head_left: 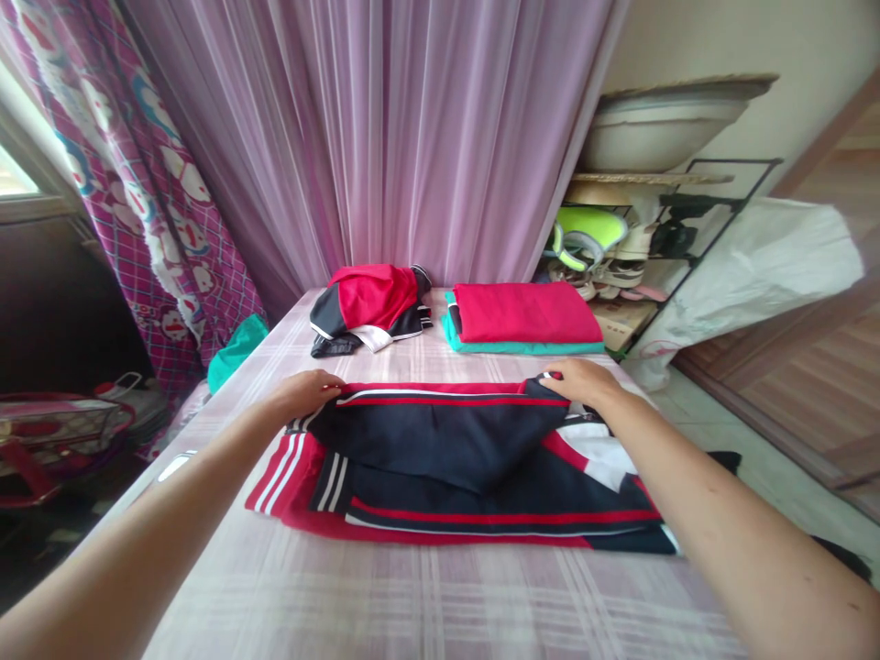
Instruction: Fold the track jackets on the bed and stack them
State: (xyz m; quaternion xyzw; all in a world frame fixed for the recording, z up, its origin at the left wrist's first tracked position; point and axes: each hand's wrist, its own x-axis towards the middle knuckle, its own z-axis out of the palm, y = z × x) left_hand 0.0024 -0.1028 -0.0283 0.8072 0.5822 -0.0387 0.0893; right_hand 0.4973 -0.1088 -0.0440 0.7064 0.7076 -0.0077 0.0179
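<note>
A black, red and white track jacket (426,449) lies partly folded across the bed-like surface, its striped cuffs toward the left. One sleeve is laid over the body along the far edge. At that sleeve's left end, my left hand (313,390) pinches the cloth near the cuff. My right hand (581,380) grips the far right corner of the same jacket, fingers closed on the fabric. White and red panels show beside my right forearm. My forearm covers part of the jacket's right end.
Behind the jacket sit a crumpled red and black garment (378,298) and a folded red and teal stack (526,316). Checked cloth (426,605) covers the surface. A shoe rack (687,220) and white bag (763,275) stand right; purple curtains (412,137) hang behind.
</note>
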